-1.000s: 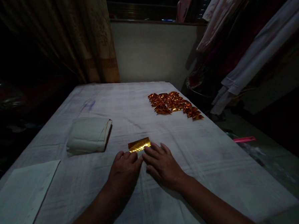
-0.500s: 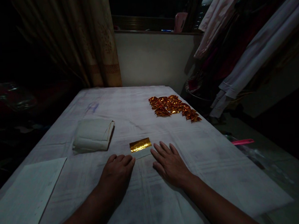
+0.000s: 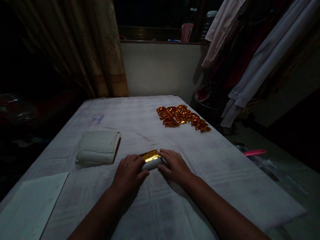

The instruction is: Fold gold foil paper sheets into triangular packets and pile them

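A small piece of gold foil paper lies near the middle of the table, with a pale paper strip along its near side. The strip looks raised and curved. My left hand grips the left end, fingers over the foil's edge and thumb on the near side. At the right end, my right hand holds it the same way, its fingers curled over the far side. My fingers partly hide both ends of the paper and foil.
Several shiny orange-gold foil packets lie toward the far right of the cloth-covered table. A folded pale paper stack sits on the left, with a white sheet nearer. Clothes hang to the right.
Both hands have closed around the ends of the foil and paper. My right hand, which lay flat with fingers spread, is now curled. The pale strip stands up more. The view has shifted slightly.
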`<control>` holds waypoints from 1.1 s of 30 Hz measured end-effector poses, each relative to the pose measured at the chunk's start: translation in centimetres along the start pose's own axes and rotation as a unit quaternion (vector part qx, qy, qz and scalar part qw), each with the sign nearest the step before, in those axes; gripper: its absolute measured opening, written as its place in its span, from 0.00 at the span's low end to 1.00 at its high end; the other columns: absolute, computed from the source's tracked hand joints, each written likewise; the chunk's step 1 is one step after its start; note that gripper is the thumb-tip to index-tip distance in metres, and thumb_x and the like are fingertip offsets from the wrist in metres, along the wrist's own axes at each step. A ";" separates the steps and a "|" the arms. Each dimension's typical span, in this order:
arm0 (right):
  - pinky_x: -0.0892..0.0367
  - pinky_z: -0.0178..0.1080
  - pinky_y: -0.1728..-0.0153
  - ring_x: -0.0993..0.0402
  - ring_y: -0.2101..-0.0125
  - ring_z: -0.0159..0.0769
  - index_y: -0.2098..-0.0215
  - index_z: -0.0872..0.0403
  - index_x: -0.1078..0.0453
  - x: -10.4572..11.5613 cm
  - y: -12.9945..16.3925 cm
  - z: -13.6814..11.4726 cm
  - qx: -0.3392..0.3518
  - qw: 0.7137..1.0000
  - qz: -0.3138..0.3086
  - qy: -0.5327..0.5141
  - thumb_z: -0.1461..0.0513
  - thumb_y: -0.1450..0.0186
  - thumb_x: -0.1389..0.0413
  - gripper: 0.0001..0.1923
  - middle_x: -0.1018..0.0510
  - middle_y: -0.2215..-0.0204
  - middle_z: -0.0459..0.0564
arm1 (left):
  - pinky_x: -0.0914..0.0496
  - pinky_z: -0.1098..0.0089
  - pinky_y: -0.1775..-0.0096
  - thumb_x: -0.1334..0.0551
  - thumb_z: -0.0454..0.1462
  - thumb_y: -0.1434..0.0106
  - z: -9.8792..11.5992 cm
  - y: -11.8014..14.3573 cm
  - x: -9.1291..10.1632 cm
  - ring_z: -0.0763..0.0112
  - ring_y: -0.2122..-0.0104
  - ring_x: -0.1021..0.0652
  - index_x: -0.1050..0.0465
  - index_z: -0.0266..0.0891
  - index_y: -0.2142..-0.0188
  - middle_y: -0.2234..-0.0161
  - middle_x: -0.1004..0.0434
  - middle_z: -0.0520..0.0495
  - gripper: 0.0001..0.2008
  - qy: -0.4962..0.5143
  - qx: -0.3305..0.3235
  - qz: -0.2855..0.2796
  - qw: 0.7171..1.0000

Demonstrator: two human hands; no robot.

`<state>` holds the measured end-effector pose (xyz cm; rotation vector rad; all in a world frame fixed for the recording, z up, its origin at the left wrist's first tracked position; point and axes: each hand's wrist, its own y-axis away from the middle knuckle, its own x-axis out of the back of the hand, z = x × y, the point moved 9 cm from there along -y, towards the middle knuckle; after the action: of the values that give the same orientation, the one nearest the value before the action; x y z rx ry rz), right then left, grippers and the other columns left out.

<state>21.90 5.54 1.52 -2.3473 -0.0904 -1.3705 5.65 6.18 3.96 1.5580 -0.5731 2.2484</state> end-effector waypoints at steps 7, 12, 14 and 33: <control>0.35 0.54 0.45 0.30 0.42 0.49 0.51 0.49 0.24 0.0 0.0 0.3 0.022 0.999 0.014 -0.046 0.63 0.39 0.37 0.17 0.24 0.42 0.57 | 0.32 0.61 0.57 0.35 0.37 0.37 -0.5 0.7 0.0 0.59 0.60 0.23 0.28 0.41 0.63 0.62 0.21 0.46 0.04 0.048 -0.014 0.053 0.997; 0.35 0.55 0.44 0.32 0.40 0.51 0.48 0.49 0.25 -0.1 0.3 0.0 0.053 0.998 0.020 -0.031 0.63 0.39 0.37 0.20 0.26 0.41 0.58 | 0.31 0.60 0.58 0.40 0.38 0.33 -0.6 0.8 0.0 0.59 0.63 0.22 0.27 0.41 0.62 0.64 0.19 0.44 0.04 0.034 -0.030 0.056 0.997; 0.36 0.56 0.43 0.32 0.40 0.51 0.48 0.49 0.24 0.0 0.2 0.0 0.053 0.998 0.025 -0.032 0.63 0.39 0.38 0.19 0.25 0.41 0.58 | 0.31 0.61 0.58 0.41 0.37 0.33 -1.1 0.8 0.2 0.60 0.63 0.21 0.27 0.41 0.61 0.62 0.18 0.44 0.05 0.061 -0.011 0.067 0.996; 0.35 0.35 0.67 0.22 0.69 0.39 0.40 0.51 0.29 0.6 -0.8 1.9 -0.274 0.960 -0.016 -0.062 0.62 0.38 0.41 0.26 0.18 0.71 0.45 | 0.28 0.54 0.45 0.42 0.39 0.31 -1.3 1.3 0.7 0.57 0.43 0.25 0.26 0.43 0.48 0.42 0.27 0.40 0.14 0.162 -0.035 0.191 0.967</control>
<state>23.60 6.89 1.45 -2.8932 0.2485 -1.3970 3.69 5.72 4.05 1.0791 -0.9051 2.6566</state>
